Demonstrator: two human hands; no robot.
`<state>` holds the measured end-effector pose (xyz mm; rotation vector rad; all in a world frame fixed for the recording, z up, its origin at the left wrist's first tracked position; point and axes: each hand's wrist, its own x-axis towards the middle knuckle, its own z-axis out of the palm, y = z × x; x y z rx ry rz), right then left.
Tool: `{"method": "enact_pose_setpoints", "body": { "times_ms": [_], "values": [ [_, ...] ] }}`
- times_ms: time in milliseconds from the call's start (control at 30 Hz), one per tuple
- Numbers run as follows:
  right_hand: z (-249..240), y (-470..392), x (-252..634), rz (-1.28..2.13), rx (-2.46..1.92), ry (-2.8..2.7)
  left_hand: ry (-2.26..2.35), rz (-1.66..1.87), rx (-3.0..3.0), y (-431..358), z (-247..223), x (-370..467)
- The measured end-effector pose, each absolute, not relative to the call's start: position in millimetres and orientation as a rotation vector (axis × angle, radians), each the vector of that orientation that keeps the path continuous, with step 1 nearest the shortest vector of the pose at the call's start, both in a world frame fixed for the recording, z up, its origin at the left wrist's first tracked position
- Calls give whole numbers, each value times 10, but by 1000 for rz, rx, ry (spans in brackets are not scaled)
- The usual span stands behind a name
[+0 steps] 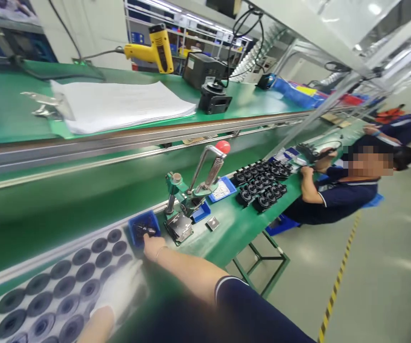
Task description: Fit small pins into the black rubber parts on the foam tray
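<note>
My right hand (pixel 153 247) reaches over the near edge of a blue bin (pixel 133 234) with small dark parts (pixel 144 229) inside. Its fingers are pressed together at the parts; what they hold is too small to name. Low in the view, my left hand (pixel 116 297) is smeared by motion and looks white, as if gloved, above a tray (pixel 51 291) with rows of round dark parts. Whether it holds anything is unclear. Right of the bin stands a green hand press (pixel 186 193) with a red knob, a metal plate (pixel 180 226) at its base.
Blue trays (pixel 223 189) and a small square part (pixel 213 223) lie beyond the press. Rows of black units (pixel 261 183) stand farther right, near a seated person (pixel 341 195). A shelf edge (pixel 137 136) runs above, carrying papers (pixel 123 105) and a yellow tool (pixel 155 50).
</note>
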<state>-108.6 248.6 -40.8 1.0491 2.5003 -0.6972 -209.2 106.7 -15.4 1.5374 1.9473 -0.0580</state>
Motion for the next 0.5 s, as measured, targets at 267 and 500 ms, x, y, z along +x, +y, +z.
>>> {"method": "enact_pose_setpoints", "body": {
  "times_ms": [267, 500],
  "values": [
    [-418, 2456, -771, -772, 1050, 2658, 2096, 12, 1594, 1462, -267, -2370],
    [-397, 2349, -476, -776, 1081, 2754, 2045, -105, 1865, 2249, -521, -2258]
  ]
}}
